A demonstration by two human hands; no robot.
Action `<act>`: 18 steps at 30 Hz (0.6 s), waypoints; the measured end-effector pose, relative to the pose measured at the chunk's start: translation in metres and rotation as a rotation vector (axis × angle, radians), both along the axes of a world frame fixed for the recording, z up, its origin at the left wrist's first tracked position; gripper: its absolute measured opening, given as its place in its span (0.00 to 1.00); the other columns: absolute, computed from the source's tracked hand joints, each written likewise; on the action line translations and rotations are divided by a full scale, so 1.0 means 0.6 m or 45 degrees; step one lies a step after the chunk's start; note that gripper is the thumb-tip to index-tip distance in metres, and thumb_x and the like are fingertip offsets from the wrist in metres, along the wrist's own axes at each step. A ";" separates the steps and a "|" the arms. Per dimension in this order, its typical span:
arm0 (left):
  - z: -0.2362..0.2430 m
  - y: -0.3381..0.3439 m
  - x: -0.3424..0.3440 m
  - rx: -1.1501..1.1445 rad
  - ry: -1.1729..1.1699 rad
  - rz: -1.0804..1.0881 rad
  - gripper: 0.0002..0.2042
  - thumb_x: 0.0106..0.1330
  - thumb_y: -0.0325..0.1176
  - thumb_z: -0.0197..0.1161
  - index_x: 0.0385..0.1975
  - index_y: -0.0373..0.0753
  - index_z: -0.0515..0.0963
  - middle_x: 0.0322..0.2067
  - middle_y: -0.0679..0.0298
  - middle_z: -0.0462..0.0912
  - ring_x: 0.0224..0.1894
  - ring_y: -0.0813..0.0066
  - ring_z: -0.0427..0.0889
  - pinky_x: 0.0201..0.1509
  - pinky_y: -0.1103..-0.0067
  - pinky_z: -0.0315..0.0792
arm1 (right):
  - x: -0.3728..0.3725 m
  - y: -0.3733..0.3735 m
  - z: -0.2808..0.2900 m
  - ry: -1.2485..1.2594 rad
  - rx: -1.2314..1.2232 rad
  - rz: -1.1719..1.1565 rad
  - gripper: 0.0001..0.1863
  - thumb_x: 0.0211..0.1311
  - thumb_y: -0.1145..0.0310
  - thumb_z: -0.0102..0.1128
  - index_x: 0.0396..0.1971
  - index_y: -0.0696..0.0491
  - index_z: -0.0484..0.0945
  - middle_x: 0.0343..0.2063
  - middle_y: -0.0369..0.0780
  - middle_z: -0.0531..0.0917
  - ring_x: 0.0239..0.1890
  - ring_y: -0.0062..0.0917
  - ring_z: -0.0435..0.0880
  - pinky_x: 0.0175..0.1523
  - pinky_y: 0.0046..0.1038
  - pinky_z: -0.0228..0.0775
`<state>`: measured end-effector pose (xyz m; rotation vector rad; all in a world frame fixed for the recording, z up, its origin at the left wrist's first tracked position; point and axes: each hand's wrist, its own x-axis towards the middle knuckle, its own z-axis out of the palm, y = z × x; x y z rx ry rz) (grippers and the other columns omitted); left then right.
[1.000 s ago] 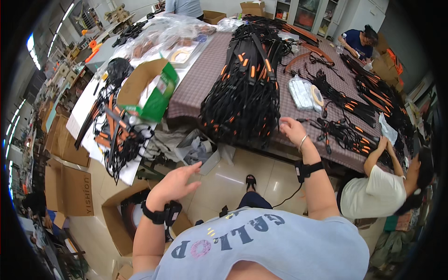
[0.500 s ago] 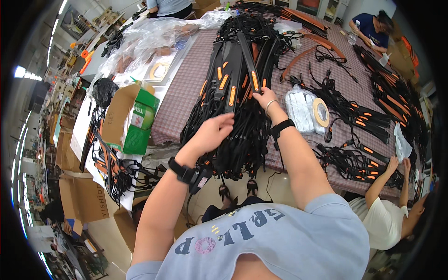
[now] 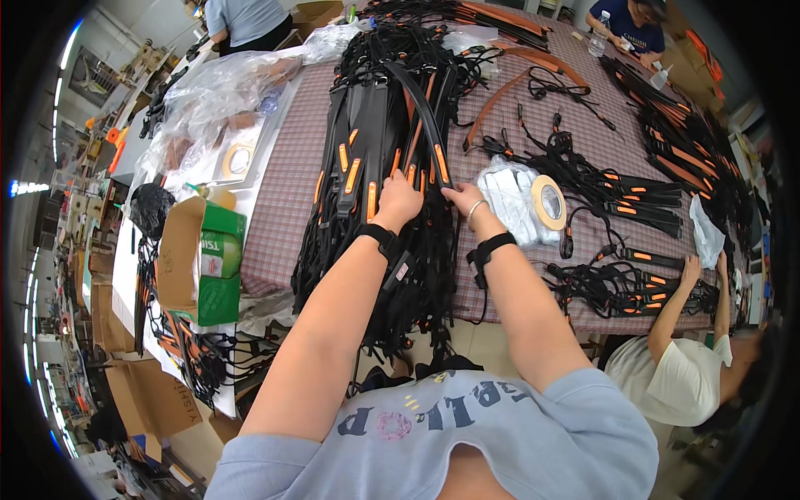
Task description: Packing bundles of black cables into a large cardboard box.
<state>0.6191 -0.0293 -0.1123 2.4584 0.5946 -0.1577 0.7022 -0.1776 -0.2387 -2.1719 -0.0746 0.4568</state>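
A long heap of black straps with orange label patches and tangled black cords lies on the table before me. My right hand is closed at the heap's right side, pinching the lower end of a black strap that lies over the others. Close beside it, my left hand bears on the middle of the heap. Its fingers curl at a strap by an orange patch; their tips are partly hidden.
A clear bag of white packets and a tape roll sit right of the heap. More cord bundles lie beyond. An open green carton stands left. One co-worker's arms reach in at right; another person sits far right.
My left hand has moved right and forward from above the cords onto the straps, its fingers closing. My right hand has come slightly nearer to me with the strap end. The view has shifted.
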 end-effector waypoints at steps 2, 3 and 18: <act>-0.038 0.032 0.005 -0.106 -0.026 0.153 0.24 0.51 0.33 0.60 0.47 0.27 0.66 0.37 0.46 0.75 0.41 0.55 0.77 0.43 0.71 0.70 | -0.029 0.046 0.056 0.349 0.240 -0.138 0.35 0.40 0.49 0.66 0.42 0.64 0.73 0.38 0.48 0.79 0.40 0.31 0.79 0.45 0.30 0.70; -0.056 0.040 0.012 -0.165 -0.048 0.210 0.23 0.50 0.32 0.60 0.46 0.27 0.67 0.31 0.49 0.79 0.36 0.58 0.79 0.39 0.72 0.72 | -0.031 0.054 0.061 0.488 0.392 -0.194 0.36 0.39 0.48 0.67 0.42 0.64 0.73 0.36 0.46 0.80 0.40 0.30 0.79 0.45 0.29 0.70; 0.088 0.000 -0.031 -1.648 0.079 0.365 0.11 0.62 0.30 0.53 0.39 0.30 0.70 0.33 0.59 0.77 0.34 0.72 0.79 0.35 0.77 0.76 | -0.090 0.003 0.224 0.787 1.004 0.037 0.33 0.50 0.51 0.62 0.45 0.65 0.68 0.39 0.45 0.78 0.39 0.27 0.79 0.43 0.27 0.72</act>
